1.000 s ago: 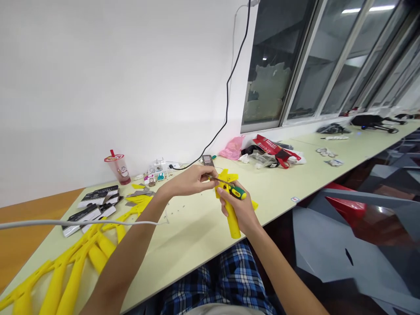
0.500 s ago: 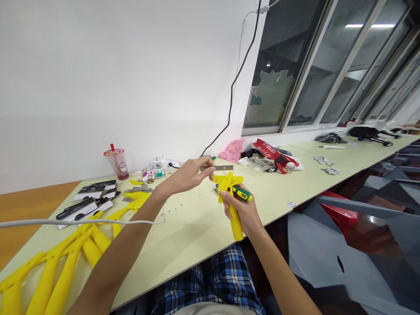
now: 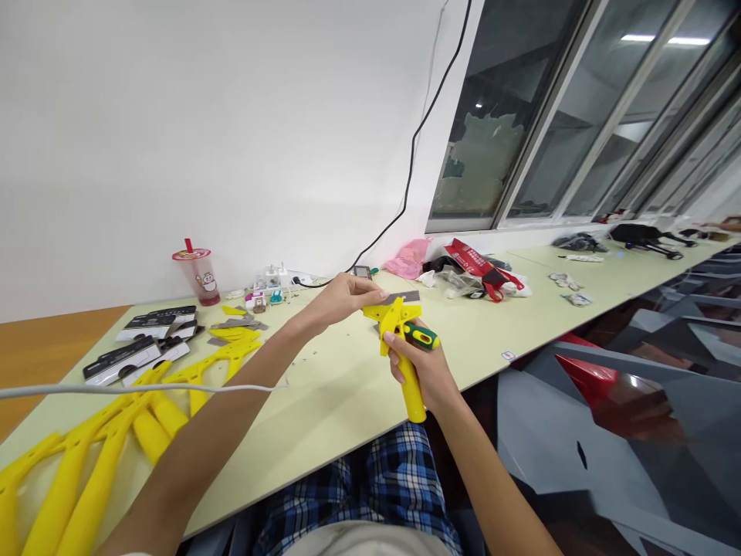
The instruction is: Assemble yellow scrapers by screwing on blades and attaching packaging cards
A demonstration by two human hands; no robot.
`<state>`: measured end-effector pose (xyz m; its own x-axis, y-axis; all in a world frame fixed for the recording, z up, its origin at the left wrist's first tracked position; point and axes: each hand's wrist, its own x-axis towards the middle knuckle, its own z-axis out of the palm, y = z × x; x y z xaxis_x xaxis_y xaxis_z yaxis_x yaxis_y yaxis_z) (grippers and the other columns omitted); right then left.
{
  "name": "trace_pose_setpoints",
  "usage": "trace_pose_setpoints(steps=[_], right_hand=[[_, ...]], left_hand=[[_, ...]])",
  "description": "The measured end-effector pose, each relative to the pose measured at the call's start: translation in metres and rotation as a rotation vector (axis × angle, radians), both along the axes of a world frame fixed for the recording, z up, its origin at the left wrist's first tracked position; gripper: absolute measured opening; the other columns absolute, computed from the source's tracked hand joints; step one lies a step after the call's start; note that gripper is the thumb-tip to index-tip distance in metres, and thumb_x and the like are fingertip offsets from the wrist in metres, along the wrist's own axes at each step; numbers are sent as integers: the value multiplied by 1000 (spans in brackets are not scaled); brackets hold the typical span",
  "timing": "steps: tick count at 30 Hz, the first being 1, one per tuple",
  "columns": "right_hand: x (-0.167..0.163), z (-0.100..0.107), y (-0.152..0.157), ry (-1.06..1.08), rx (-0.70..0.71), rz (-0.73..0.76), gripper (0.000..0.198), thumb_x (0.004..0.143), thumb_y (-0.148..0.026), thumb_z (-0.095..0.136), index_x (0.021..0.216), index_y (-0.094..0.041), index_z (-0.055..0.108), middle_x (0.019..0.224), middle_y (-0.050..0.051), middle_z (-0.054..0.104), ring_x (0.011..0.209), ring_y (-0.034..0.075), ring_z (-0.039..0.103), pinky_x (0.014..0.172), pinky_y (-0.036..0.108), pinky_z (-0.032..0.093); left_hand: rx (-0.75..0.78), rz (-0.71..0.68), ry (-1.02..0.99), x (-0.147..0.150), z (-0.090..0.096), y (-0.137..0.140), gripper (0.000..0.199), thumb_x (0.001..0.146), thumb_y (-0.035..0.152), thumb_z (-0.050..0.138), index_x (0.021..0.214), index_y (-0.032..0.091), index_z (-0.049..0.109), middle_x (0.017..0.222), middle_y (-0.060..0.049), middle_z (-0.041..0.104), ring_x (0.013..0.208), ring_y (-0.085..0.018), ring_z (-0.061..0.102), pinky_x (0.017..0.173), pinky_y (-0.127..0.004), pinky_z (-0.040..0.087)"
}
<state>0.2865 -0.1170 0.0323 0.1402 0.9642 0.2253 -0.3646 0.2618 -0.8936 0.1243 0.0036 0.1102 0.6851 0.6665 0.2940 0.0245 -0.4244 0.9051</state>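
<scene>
The left hand (image 3: 347, 297) is out over the tabletop (image 3: 329, 401), between its near and far edges, fingers and thumb brought together at one end of a flat metal blade (image 3: 408, 296). The pinch looks nearly closed, though the fingers hide how much of the blade lies between them. The blade's bare end points toward the right, along the top of a yellow tool's head; whether it is seated there cannot be told.

The right hand (image 3: 427, 369) is wrapped around the yellow tool (image 3: 413, 394), which is raised above the near edge of the tabletop, its head up and its handle slanting down. The same hand also keeps a screwdriver (image 3: 422, 337) with a green and yellow handle, tucked just behind the tool's head.

Along the left edge, toward the near left corner, lie several more yellow tools (image 3: 113, 436), with loose grey blades (image 3: 246, 324) near their far end. Black-and-white packets (image 3: 155, 328) spread inside the far left corner, and a lidded cup (image 3: 200, 278) with a red straw stands by the far edge. Farther right along that edge lie a pink bag (image 3: 408, 259) and a red bag (image 3: 472, 262). A pale cable (image 3: 144, 388) crosses in front of the left forearm.
</scene>
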Motion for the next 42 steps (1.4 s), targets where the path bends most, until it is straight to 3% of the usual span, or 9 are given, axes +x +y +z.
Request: trace_pose_setpoints(steps=[8,19,25,30,34,42], right_hand=[[3,-2,2,-7,4,6,39,80,-36,96,105,-23,69,84,-3,65,59,9,50,38,18,43],[2,1,1,-47,13,-33,39,77,-35,97,101,-24,69,80,-4,65,55,9,52,39,19,45],[4,-1,1,-45,18,-18,40,77,-35,96,104,-24,70,81,-2,67,56,10,53,39,19,44],[6,-2,5,5,-50,19,46,72,-37,99,102,-22,69,79,-3,65,56,9,50,38,18,42],[9,-2,10,-9,-165,45,46,70,-42,100,91,-19,66,66,-6,59,45,6,46,36,19,37],[10,-10,19,-62,-228,45,45,76,-49,95,83,-18,63,63,-5,61,38,6,50,38,22,36]], left_hand=[[-28,-3,-37,1,-5,5,38,83,55,88,90,17,86,98,-9,81,93,-22,70,84,-34,53],[1,-9,-7,-2,-1,0,37,83,55,86,87,17,86,93,-8,80,91,-23,69,84,-36,54],[7,-79,37,-1,-6,5,36,88,52,84,99,19,90,101,-11,82,94,-23,72,84,-35,57],[113,-59,111,-1,-10,9,35,92,50,78,99,18,88,97,-11,82,83,-20,71,72,-30,55],[202,17,203,2,-19,14,33,93,45,74,94,15,86,89,-11,81,76,-20,72,67,-30,54],[189,18,321,2,-27,21,31,96,46,70,99,16,78,83,-9,80,71,-21,75,61,-28,52]])
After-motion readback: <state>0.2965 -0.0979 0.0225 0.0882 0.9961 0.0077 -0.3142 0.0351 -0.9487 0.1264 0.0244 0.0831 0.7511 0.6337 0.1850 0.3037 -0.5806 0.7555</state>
